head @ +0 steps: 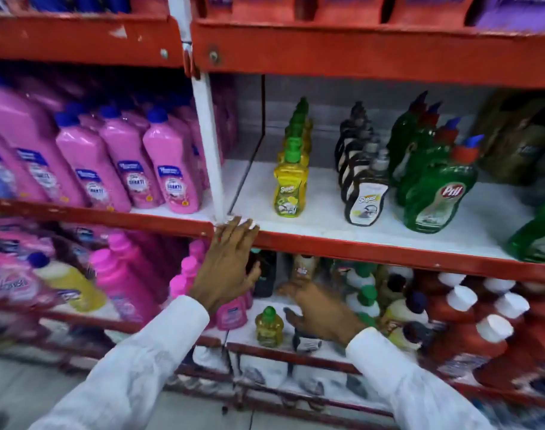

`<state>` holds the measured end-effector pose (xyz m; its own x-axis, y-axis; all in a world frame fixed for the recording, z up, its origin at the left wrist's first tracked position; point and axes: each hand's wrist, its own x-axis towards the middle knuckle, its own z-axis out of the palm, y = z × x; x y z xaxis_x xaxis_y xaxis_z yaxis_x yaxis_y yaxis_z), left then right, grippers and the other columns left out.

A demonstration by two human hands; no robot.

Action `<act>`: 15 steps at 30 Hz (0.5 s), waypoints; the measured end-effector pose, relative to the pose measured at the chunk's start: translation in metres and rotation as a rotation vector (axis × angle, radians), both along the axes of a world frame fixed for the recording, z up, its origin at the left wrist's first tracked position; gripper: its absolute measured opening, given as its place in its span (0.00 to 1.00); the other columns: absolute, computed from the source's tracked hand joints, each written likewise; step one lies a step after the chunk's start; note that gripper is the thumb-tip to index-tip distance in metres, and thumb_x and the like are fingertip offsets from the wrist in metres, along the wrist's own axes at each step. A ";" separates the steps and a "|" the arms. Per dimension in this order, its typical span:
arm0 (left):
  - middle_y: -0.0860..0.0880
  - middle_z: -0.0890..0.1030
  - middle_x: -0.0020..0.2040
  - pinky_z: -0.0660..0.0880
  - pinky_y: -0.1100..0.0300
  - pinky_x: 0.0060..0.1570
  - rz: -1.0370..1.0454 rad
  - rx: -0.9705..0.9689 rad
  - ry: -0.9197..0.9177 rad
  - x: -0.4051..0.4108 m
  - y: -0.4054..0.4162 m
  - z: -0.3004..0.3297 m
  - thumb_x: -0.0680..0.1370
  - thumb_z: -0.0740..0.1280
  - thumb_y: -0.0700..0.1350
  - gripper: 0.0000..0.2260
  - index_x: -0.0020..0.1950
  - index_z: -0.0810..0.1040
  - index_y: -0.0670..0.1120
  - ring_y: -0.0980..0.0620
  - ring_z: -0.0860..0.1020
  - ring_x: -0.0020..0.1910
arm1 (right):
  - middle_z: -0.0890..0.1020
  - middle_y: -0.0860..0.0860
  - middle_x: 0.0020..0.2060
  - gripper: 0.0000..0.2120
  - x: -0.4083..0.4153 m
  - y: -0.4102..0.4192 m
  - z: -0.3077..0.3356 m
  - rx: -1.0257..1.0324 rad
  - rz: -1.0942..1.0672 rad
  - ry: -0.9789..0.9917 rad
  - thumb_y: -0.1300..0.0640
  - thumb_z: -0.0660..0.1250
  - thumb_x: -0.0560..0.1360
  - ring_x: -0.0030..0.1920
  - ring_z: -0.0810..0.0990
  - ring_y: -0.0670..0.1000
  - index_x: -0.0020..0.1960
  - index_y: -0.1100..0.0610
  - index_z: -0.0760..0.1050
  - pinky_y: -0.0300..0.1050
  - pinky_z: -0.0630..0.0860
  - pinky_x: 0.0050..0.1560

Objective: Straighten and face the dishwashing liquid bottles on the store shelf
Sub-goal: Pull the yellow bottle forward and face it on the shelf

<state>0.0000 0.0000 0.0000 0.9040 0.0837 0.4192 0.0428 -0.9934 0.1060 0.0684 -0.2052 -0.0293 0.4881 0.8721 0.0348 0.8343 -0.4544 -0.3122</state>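
The left hand lies flat and open against the red front edge of the middle shelf, its fingertips touching the white shelf board just beside the white upright post. It holds nothing. The right hand reaches into the lower shelf with fingers loosely spread, empty, near a small yellow bottle with a green cap; motion blur hides whether it touches any bottle there.

On the middle shelf stand three rows of dishwashing liquid bottles, each running front to back. A row of yellow bottles with green caps stands on the left, its front label facing out. A row of dark bottles with grey caps stands in the middle, and a row of green bottles with red and blue caps stands to the right, leaning somewhat. All three rows sit back from the front edge.

Pink bottles with blue caps fill the bay to the left of the post.
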 end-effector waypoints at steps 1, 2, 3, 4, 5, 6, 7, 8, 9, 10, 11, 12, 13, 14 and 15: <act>0.41 0.68 0.73 0.58 0.43 0.74 -0.015 -0.001 0.028 0.001 0.001 -0.003 0.71 0.67 0.50 0.33 0.74 0.62 0.43 0.42 0.61 0.74 | 0.79 0.59 0.63 0.20 -0.003 0.008 -0.011 -0.055 -0.016 0.072 0.53 0.65 0.77 0.63 0.76 0.60 0.68 0.56 0.72 0.54 0.76 0.59; 0.41 0.68 0.73 0.57 0.43 0.75 -0.024 -0.017 0.026 0.001 0.002 -0.003 0.71 0.68 0.49 0.33 0.74 0.61 0.44 0.42 0.61 0.74 | 0.78 0.60 0.64 0.23 -0.007 0.015 -0.018 -0.113 -0.030 0.125 0.53 0.66 0.76 0.64 0.75 0.61 0.69 0.57 0.71 0.55 0.75 0.61; 0.41 0.68 0.73 0.57 0.44 0.75 -0.032 -0.024 0.026 0.001 0.004 -0.005 0.72 0.68 0.48 0.33 0.74 0.61 0.44 0.42 0.61 0.74 | 0.78 0.60 0.65 0.25 -0.008 0.021 -0.030 -0.163 -0.052 0.147 0.53 0.67 0.75 0.65 0.75 0.61 0.70 0.58 0.70 0.54 0.74 0.63; 0.41 0.67 0.73 0.57 0.43 0.75 -0.034 -0.036 0.028 0.000 0.003 -0.004 0.72 0.68 0.48 0.33 0.74 0.60 0.44 0.43 0.61 0.74 | 0.78 0.59 0.65 0.27 -0.011 0.028 -0.038 -0.201 -0.079 0.171 0.53 0.68 0.73 0.66 0.75 0.61 0.70 0.57 0.70 0.54 0.75 0.64; 0.42 0.67 0.73 0.57 0.43 0.75 -0.039 -0.051 0.029 0.000 0.004 -0.004 0.72 0.68 0.47 0.33 0.75 0.60 0.44 0.43 0.61 0.74 | 0.78 0.59 0.65 0.27 -0.011 0.035 -0.049 -0.208 -0.095 0.199 0.52 0.68 0.73 0.66 0.76 0.60 0.70 0.56 0.70 0.53 0.75 0.64; 0.42 0.66 0.74 0.57 0.43 0.75 -0.045 -0.065 0.033 0.000 0.005 -0.004 0.73 0.67 0.47 0.33 0.75 0.60 0.44 0.43 0.61 0.74 | 0.79 0.58 0.64 0.25 -0.011 0.041 -0.056 -0.197 -0.125 0.229 0.51 0.67 0.73 0.65 0.77 0.60 0.68 0.55 0.72 0.52 0.76 0.63; 0.42 0.66 0.74 0.57 0.43 0.75 -0.050 -0.070 0.034 0.000 0.006 -0.004 0.73 0.67 0.47 0.33 0.75 0.59 0.45 0.44 0.60 0.75 | 0.80 0.58 0.63 0.22 -0.009 0.047 -0.063 -0.172 -0.146 0.239 0.50 0.66 0.73 0.63 0.79 0.60 0.66 0.55 0.75 0.51 0.77 0.62; 0.43 0.66 0.74 0.57 0.43 0.75 -0.057 -0.070 0.031 -0.001 0.006 -0.002 0.73 0.67 0.47 0.33 0.75 0.59 0.45 0.44 0.60 0.75 | 0.81 0.57 0.62 0.20 -0.008 0.051 -0.065 -0.156 -0.157 0.241 0.50 0.66 0.74 0.61 0.80 0.59 0.64 0.54 0.77 0.50 0.77 0.62; 0.43 0.66 0.74 0.56 0.43 0.75 -0.064 -0.075 0.033 -0.002 0.007 -0.002 0.73 0.67 0.46 0.32 0.75 0.59 0.45 0.44 0.60 0.75 | 0.82 0.58 0.61 0.19 -0.007 0.054 -0.067 -0.142 -0.177 0.254 0.50 0.66 0.74 0.59 0.81 0.59 0.63 0.54 0.78 0.48 0.77 0.61; 0.43 0.66 0.74 0.56 0.44 0.75 -0.066 -0.084 0.037 -0.002 0.008 -0.002 0.73 0.67 0.46 0.32 0.75 0.59 0.45 0.44 0.60 0.75 | 0.82 0.58 0.60 0.18 -0.006 0.055 -0.067 -0.134 -0.190 0.256 0.50 0.67 0.74 0.58 0.82 0.59 0.63 0.54 0.79 0.47 0.77 0.60; 0.43 0.66 0.74 0.56 0.44 0.75 -0.068 -0.091 0.038 -0.002 0.008 -0.001 0.73 0.67 0.46 0.32 0.75 0.59 0.45 0.44 0.60 0.74 | 0.83 0.59 0.59 0.18 -0.005 0.055 -0.067 -0.113 -0.200 0.255 0.51 0.68 0.74 0.57 0.82 0.59 0.62 0.54 0.79 0.46 0.77 0.59; 0.43 0.66 0.74 0.55 0.45 0.76 -0.072 -0.101 0.037 -0.003 0.008 -0.001 0.73 0.67 0.46 0.32 0.75 0.59 0.46 0.45 0.60 0.74 | 0.84 0.58 0.57 0.19 -0.005 0.053 -0.065 -0.095 -0.220 0.263 0.51 0.69 0.72 0.55 0.83 0.58 0.62 0.54 0.79 0.45 0.77 0.57; 0.43 0.66 0.74 0.55 0.45 0.76 -0.074 -0.107 0.033 -0.003 0.008 -0.001 0.73 0.67 0.46 0.32 0.75 0.60 0.46 0.45 0.61 0.74 | 0.84 0.57 0.56 0.19 -0.005 0.050 -0.059 -0.072 -0.243 0.266 0.51 0.71 0.71 0.54 0.83 0.57 0.61 0.53 0.80 0.43 0.77 0.55; 0.44 0.67 0.74 0.55 0.45 0.76 -0.077 -0.112 0.023 -0.003 0.008 -0.001 0.73 0.67 0.46 0.31 0.75 0.60 0.46 0.45 0.61 0.74 | 0.85 0.55 0.54 0.19 -0.005 0.046 -0.052 -0.044 -0.267 0.274 0.52 0.72 0.69 0.52 0.83 0.56 0.59 0.53 0.80 0.41 0.76 0.53; 0.44 0.67 0.73 0.55 0.46 0.76 -0.080 -0.116 0.013 -0.003 0.008 0.000 0.73 0.67 0.45 0.31 0.75 0.60 0.46 0.45 0.61 0.74 | 0.86 0.54 0.52 0.19 -0.004 0.042 -0.043 -0.003 -0.277 0.275 0.54 0.74 0.67 0.50 0.83 0.54 0.58 0.53 0.80 0.40 0.76 0.50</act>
